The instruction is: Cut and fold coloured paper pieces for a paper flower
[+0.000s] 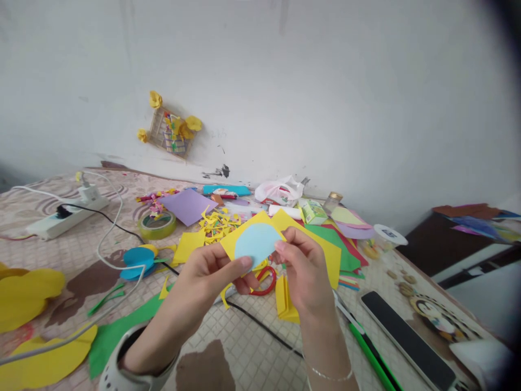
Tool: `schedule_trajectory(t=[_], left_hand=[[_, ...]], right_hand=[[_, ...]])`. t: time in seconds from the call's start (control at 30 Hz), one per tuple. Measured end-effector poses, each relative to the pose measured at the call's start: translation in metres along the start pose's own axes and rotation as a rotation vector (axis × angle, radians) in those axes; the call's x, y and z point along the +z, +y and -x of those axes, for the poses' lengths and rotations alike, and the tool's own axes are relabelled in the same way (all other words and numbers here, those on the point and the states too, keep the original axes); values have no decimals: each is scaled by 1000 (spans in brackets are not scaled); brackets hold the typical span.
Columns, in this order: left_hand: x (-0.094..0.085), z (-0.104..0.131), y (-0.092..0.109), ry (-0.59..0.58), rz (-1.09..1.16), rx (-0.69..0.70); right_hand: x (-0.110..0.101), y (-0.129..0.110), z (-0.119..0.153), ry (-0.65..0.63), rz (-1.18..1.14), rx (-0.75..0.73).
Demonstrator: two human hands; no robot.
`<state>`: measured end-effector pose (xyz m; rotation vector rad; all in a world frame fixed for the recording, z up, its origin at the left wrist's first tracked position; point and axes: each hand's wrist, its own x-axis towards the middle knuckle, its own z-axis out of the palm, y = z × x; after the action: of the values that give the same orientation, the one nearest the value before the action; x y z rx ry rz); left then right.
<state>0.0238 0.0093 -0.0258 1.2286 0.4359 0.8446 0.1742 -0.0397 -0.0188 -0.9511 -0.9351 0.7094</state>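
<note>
A light blue paper circle (256, 241) lies over a yellow square of paper (230, 240), both held up above the table. My left hand (217, 274) pinches the lower left of the two papers, thumb on the blue circle. At the right edge, my right hand (301, 266) grips them between thumb and fingers. Below the papers, red-handled scissors (266, 281) show in part; their blades are mostly hidden. Folded yellow paper (285, 301) stands beside my right hand, and another yellow sheet (331, 258) lies behind it.
Left are a power strip (69, 214) with cables, a tape roll (157, 224) and large yellow paper shapes (44, 358). Yellow scraps (220, 222) pile at the middle. Right are a green cutter (366, 342), a phone-like black slab (407, 339) and a lidded tub (382, 239).
</note>
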Motion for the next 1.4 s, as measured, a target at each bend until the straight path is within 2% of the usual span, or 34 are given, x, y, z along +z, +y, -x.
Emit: schedule_trajectory(t=[0.73, 1.27, 1.4], left_hand=[[-2, 0, 5, 28, 7, -52], [-1, 0, 6, 25, -25, -42], [-1, 1, 6, 56, -75, -8]], right_hand=[[1, 1, 2, -38, -32, -3], [0, -1, 1, -42, -10, 10], [0, -1, 1, -52, 10, 10]])
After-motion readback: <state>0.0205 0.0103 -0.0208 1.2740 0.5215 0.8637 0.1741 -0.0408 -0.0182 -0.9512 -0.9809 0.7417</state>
